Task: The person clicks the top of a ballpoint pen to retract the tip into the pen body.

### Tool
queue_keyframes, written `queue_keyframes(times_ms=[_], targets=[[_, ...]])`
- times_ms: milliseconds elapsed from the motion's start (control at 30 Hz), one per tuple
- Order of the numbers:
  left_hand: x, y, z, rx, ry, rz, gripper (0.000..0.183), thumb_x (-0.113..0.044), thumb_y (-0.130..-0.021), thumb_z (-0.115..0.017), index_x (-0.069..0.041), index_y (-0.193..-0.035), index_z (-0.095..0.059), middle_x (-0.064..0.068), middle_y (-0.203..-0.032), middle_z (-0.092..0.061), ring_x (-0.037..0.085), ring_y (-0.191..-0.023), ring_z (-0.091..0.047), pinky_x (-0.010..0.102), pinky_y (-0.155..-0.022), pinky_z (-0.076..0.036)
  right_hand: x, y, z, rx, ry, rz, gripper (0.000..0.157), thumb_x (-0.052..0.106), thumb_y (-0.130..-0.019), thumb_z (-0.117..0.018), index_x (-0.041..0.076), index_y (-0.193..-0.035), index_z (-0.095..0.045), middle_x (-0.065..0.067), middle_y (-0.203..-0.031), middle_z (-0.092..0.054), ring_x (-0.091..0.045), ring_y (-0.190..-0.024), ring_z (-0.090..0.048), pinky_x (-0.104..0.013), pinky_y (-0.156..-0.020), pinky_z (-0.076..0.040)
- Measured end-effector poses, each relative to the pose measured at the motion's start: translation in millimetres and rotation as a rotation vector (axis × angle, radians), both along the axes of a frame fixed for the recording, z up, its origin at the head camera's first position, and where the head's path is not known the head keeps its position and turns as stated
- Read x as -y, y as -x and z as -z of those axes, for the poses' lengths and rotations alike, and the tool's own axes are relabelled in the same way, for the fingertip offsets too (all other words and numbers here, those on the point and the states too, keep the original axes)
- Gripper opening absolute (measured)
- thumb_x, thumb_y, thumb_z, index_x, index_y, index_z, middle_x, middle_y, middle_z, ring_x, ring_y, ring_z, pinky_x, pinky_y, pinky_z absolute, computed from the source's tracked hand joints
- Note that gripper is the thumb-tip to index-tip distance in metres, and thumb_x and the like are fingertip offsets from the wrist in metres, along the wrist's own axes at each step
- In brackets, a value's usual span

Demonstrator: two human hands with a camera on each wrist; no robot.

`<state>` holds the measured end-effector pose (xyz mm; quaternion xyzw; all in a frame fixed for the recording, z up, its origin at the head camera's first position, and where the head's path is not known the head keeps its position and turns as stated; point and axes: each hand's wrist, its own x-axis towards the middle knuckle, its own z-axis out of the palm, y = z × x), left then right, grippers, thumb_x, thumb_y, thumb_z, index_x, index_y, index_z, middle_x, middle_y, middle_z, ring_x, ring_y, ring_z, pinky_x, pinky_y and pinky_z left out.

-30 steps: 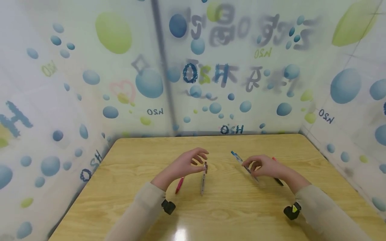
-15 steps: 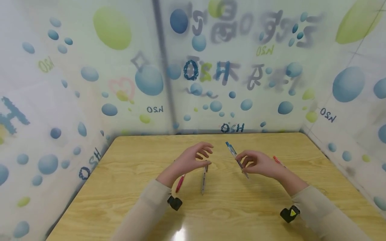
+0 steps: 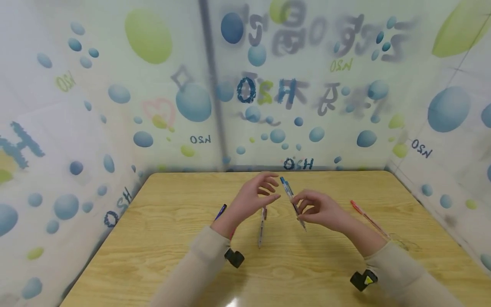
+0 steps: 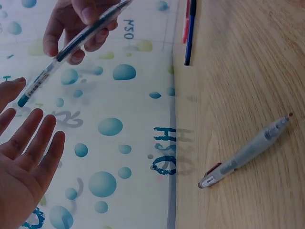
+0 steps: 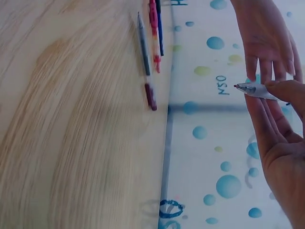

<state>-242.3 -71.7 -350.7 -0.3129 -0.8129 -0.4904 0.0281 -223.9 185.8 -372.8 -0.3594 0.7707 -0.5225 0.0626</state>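
Compared with half a second ago, the blue-ended pen (image 3: pixel 289 192) has moved to the left and the left hand (image 3: pixel 258 194) has come further to the right, so its blue end is now just beside the left hand's fingers. We see that the right hand (image 3: pixel 318 207) pinches this pen around its lower barrel, above the wooden table (image 3: pixel 307 264), tilted, with the writing tip downward. The left hand grasps nothing: its fingers are relaxed and the thumb stands apart from them. We judge the pen light and stiff, not very fragile, but its smooth barrel may turn or slip; the middle of the barrel should give the surest hold, and the blue end also leaves room for fingers. Below the left hand, we find a clear pen (image 3: pixel 262 228) on the table. Partly behind the left arm (image 3: pixel 226 221) lies a blue pen (image 3: pixel 220 211). Near the right sleeve (image 3: pixel 406 268) lies a red pen (image 3: pixel 362 212). Behind, the wall (image 3: pixel 326 155) carries painted bubbles.
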Motion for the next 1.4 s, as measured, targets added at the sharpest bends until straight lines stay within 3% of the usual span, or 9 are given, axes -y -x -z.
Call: queue_keyframes(times_ms=[300, 733, 1000, 1400], targets=[[-14.4, -5.2, -1.2, 0.03, -0.133, -0.068, 0.043, -0.021, -0.093, -0.07, -0.02, -0.133, -0.053, 0.001, -0.106, -0.063, 0.014, -0.095, -0.063, 0.036, -0.086, -0.052, 15.7, -7.3, 0.2, -0.009, 0.056, 0.02, 0.035, -0.006, -0.087, -0.069, 0.005, -0.119, -0.059, -0.019, -0.115, -0.054, -0.023, -0.091, -0.064, -0.036, -0.078, -0.057], [-21.7, -12.8, -3.4, 0.116, -0.3, -0.111, 0.039, -0.015, -0.092, -0.07, -0.017, -0.128, -0.054, 0.004, -0.103, -0.063, 0.016, -0.093, -0.064, 0.035, -0.079, -0.053, 34.8, -12.5, 7.7, -0.033, 0.163, 0.044, 0.028, -0.006, -0.088, -0.068, 0.003, -0.112, -0.059, -0.017, -0.107, -0.055, -0.025, -0.089, -0.065, -0.038, -0.075, -0.057], [-21.9, -15.9, -4.5, 0.139, -0.319, -0.11, 0.037, -0.015, -0.092, -0.07, -0.018, -0.126, -0.056, 0.005, -0.104, -0.063, 0.017, -0.09, -0.065, 0.035, -0.071, -0.052, 36.7, -15.2, 8.2, 0.06, 0.117, 0.041, 0.029, -0.003, -0.089, -0.068, -0.004, -0.114, -0.055, -0.023, -0.108, -0.054, -0.027, -0.091, -0.064, -0.036, -0.076, -0.057], [-20.2, -18.2, -11.8, 0.168, -0.355, -0.136, 0.037, -0.013, -0.091, -0.07, -0.015, -0.125, -0.057, 0.007, -0.102, -0.063, 0.018, -0.087, -0.066, 0.036, -0.075, -0.052, 39.8, -19.4, 12.6, 0.108, 0.118, 0.004, 0.029, -0.006, -0.089, -0.066, -0.002, -0.116, -0.054, -0.028, -0.112, -0.055, -0.035, -0.097, -0.063, -0.037, -0.078, -0.057]])
